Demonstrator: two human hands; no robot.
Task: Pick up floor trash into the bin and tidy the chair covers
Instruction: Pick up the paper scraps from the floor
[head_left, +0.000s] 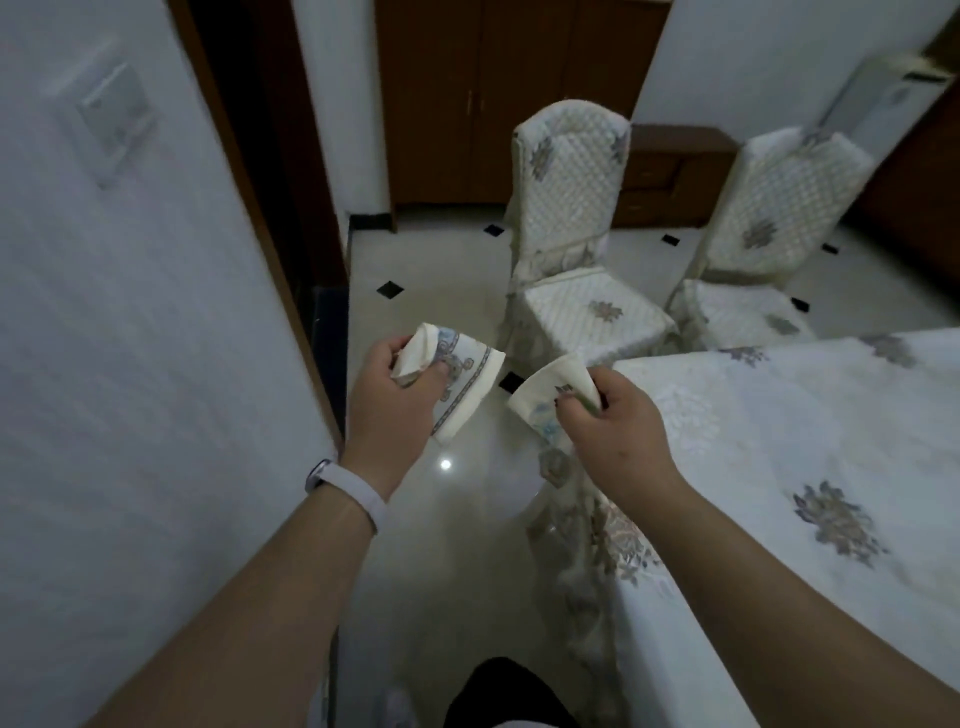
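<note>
- The left hand (389, 395), centre-left of the frame, grips a patterned paper scrap (467, 384) between curled fingers and thumb.
- The right hand (618, 421), just right of centre, pinches a second scrap (540, 395) beside the tablecloth (779, 441) edge.
- No bin is in view. Find it first, then carry both scraps over with firm grips so neither drops.
- The chair covers (566, 208), upper centre and upper right, come after.

Crumpled cream left paper (462, 387) with blue-grey print, similar right paper (537, 397), held above floor (447, 270), quilted floral chair covers (566, 182) beyond
</note>
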